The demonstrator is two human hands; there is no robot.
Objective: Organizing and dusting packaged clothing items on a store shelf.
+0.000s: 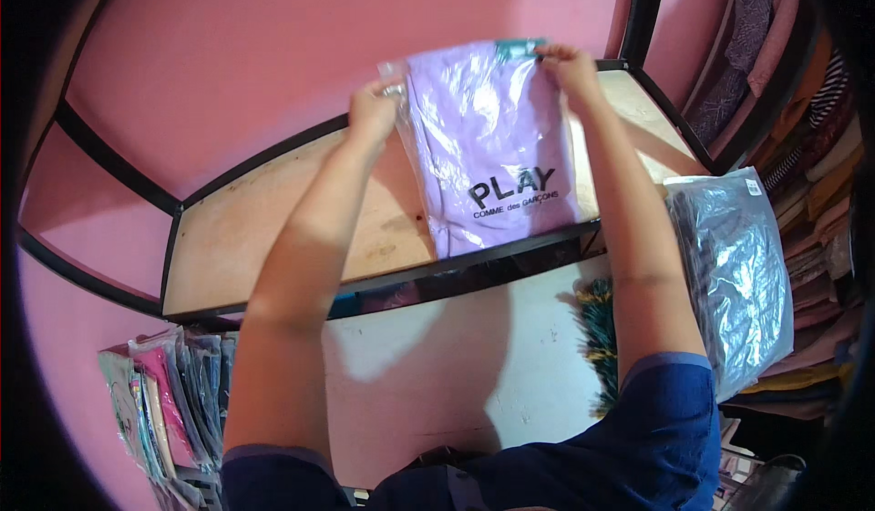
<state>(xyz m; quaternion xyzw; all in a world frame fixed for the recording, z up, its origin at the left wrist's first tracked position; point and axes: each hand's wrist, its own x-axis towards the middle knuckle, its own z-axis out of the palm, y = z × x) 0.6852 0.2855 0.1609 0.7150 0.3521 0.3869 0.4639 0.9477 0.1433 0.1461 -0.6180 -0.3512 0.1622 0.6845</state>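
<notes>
A folded lilac garment [492, 128] in a clear plastic bag, with black printed lettering, stands upright over the light wooden shelf board [287, 224]. My left hand [374, 111] grips the bag's upper left edge. My right hand [571, 73] pinches its upper right corner, beside a green patch at the top. The bag's lower edge is at the shelf's black front rail; whether it rests there I cannot tell.
Bagged garments [171, 401] hang or stand at the lower left. A dark garment in a clear bag [738, 272] is beside my right arm, with green tinsel [598, 347] near it. Many folded or hung fabrics [813, 189] line the right. Below the shelf lies a white surface [424, 367].
</notes>
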